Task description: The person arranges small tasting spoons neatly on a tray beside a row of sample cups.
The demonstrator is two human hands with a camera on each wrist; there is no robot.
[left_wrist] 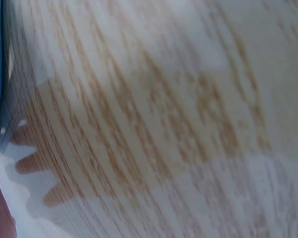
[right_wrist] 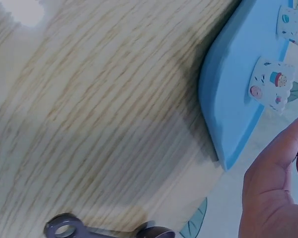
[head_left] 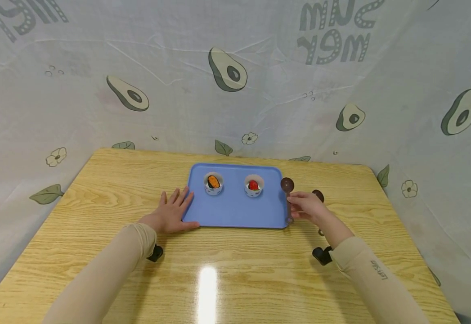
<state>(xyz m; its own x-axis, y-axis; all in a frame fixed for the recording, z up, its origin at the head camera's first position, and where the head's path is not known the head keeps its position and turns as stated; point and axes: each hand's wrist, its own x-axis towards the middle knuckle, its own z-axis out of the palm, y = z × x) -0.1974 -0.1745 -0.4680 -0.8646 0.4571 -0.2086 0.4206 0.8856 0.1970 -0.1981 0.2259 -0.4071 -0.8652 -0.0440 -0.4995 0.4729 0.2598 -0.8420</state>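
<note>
My right hand (head_left: 306, 207) pinches a dark brown measuring spoon (head_left: 287, 185) by its handle at the right edge of a blue tray (head_left: 235, 216). The spoon's bowl points away from me. Fingers spread, my left hand (head_left: 172, 215) lies at the tray's left edge, fingertips touching the rim. Two patterned paper cups stand on the tray: the left cup (head_left: 213, 190) holds an orange and dark piece (head_left: 213, 181), the right cup (head_left: 253, 193) a red piece (head_left: 253, 185). A second brown spoon (head_left: 318, 195) rests on the table, partly hidden behind my right hand.
The wooden table (head_left: 243, 261) reaches back to a white cloth (head_left: 170, 108) printed with avocados, which hangs behind and at both sides. A black wrist camera (head_left: 322, 255) sits under the right wrist, another black camera (head_left: 155, 253) under the left.
</note>
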